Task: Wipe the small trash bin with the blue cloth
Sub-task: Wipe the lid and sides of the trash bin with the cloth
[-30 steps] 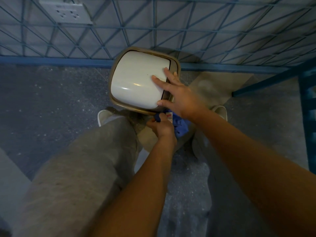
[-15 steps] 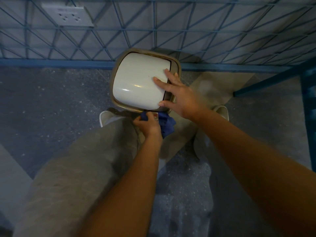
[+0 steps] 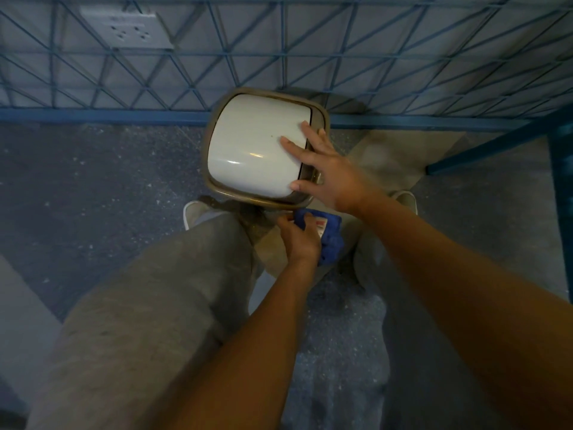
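The small trash bin (image 3: 248, 150) stands on the floor against the wall, with a white domed lid and a tan rim. My right hand (image 3: 328, 172) lies flat on the lid's right side, fingers spread, thumb at the lid's near right corner. Just under the bin's near rim, my left hand (image 3: 299, 238) grips the bunched blue cloth (image 3: 330, 240), which carries a white and red tag. The cloth presses against the bin's near side, which is mostly hidden below the rim.
A blue metal grid fence (image 3: 310, 57) and its bottom rail run along the wall behind the bin. A wall socket (image 3: 124, 29) sits at top left. My grey-trousered legs and white shoes (image 3: 193, 212) flank the bin. A blue post (image 3: 561, 181) stands at right.
My left hand with the cloth slid left along the bin's near side, then back to the right. My right hand stayed on the lid.
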